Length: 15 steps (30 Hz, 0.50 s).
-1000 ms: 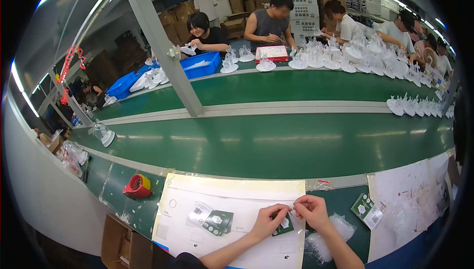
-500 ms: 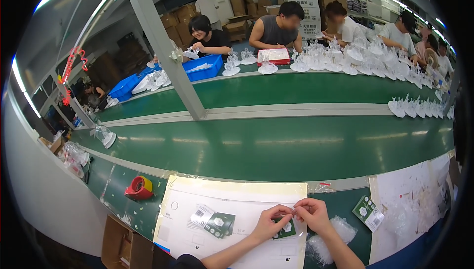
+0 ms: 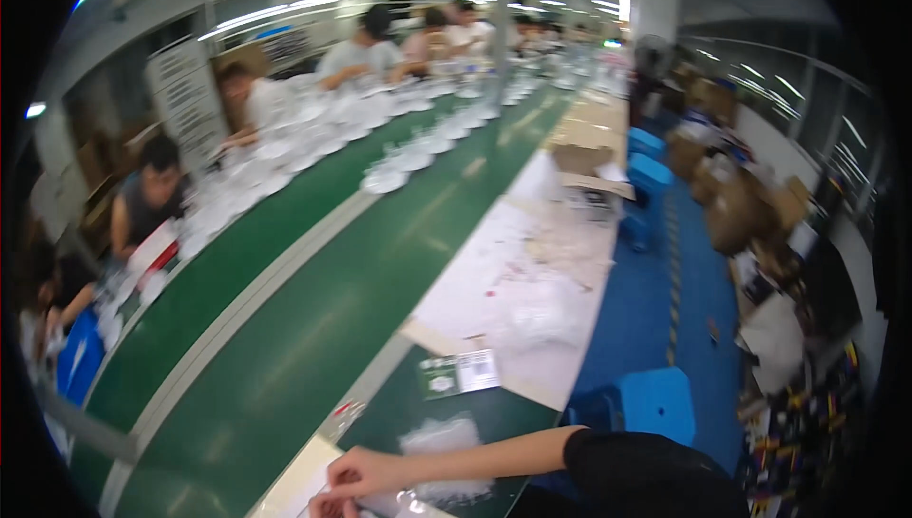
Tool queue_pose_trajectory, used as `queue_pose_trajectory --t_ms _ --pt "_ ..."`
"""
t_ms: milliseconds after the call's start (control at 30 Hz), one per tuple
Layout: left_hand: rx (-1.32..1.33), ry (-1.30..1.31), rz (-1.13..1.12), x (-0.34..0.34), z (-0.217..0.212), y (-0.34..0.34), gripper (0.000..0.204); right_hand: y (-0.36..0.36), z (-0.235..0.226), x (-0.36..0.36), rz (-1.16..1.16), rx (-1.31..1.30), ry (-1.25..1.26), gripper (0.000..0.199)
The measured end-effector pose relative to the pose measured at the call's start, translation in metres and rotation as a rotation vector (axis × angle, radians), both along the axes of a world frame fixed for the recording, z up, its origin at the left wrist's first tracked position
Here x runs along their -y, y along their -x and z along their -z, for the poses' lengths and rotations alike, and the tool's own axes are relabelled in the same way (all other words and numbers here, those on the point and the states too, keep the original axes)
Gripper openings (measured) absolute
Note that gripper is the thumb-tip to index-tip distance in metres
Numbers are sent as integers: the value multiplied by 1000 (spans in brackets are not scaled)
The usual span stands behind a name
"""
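My right hand [image 3: 366, 470] is at the lower edge, its fingers bent into a pinch. Just below it, partly cut off by the frame, is my left hand [image 3: 331, 507] with curled fingers close to the right fingertips. Whatever lies between them is too small and blurred to make out. Beneath my right forearm is a bundle of clear plastic bags [image 3: 442, 442]. A green and white printed card [image 3: 459, 373] lies beyond it on the green tabletop. White paper [image 3: 290, 485] shows beside my hands.
A green conveyor [image 3: 313, 328] runs away to the upper right. Rows of clear plastic pieces on round white bases [image 3: 427, 149] stand along it, with several people working beyond. A stained board [image 3: 513, 271] covers the farther tabletop. Blue stools [image 3: 657, 409] stand at right.
My view has swung to the right, bringing the aisle and stools into sight. My hands, still close together, now appear at the lower edge. The tape roll has left the view.
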<state>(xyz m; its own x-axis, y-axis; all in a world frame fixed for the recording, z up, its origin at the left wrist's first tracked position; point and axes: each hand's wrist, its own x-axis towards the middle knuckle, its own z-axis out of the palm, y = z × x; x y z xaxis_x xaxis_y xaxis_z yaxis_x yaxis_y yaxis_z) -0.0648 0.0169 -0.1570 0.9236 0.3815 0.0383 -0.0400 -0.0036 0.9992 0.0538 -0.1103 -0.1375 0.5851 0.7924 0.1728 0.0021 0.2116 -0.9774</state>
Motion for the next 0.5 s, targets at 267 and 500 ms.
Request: queue_pose_trajectory --t_ms 267,500 --pt "-89 -111 17 8 -11 -4 15 1 -1 13 -5 -141 -53 19" --pt "1 -119 -21 6 -15 -5 13 1 -12 11 120 63 1 23"
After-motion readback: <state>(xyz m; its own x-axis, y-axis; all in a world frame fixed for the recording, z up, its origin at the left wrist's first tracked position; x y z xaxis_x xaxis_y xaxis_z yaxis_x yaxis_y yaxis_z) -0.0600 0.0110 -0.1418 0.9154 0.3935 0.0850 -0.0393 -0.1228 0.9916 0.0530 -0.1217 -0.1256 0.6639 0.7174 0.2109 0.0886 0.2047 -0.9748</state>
